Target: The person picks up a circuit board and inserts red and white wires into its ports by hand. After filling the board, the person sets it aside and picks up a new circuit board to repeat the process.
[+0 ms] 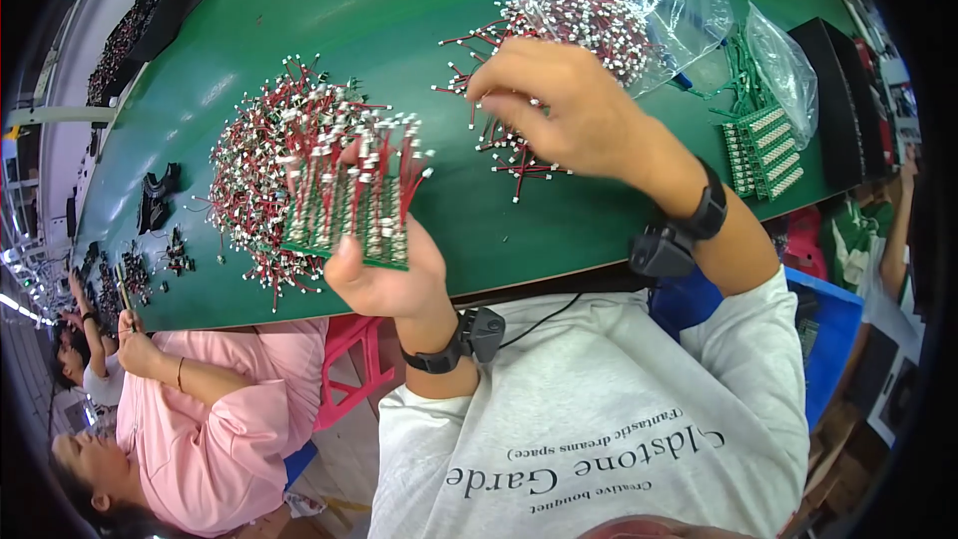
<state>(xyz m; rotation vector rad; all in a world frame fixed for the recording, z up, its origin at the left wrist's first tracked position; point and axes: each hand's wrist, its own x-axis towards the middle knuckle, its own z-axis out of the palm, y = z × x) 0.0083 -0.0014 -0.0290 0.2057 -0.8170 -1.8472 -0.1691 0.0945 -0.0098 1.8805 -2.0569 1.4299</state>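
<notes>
My left hand (399, 274) grips a green circuit board panel (349, 225) by its near edge, thumb on top. Rows of red wires with white connectors stand up from the panel. My right hand (544, 105) is over the near left part of a loose pile of red wire leads (589, 25) with white connectors. Its fingers curl toward the thumb, slightly blurred; whether a lead is between them I cannot make out. Behind the held panel lies a big heap of small boards with red leads (249, 155), partly hidden by it.
A clear plastic bag (689, 0) lies partly over the lead pile. Bare green board panels (763, 150) are stacked at the right, beside a black box (833, 90). Small black parts (158, 198) lie at the left. A person in pink (220, 419) sits at my left.
</notes>
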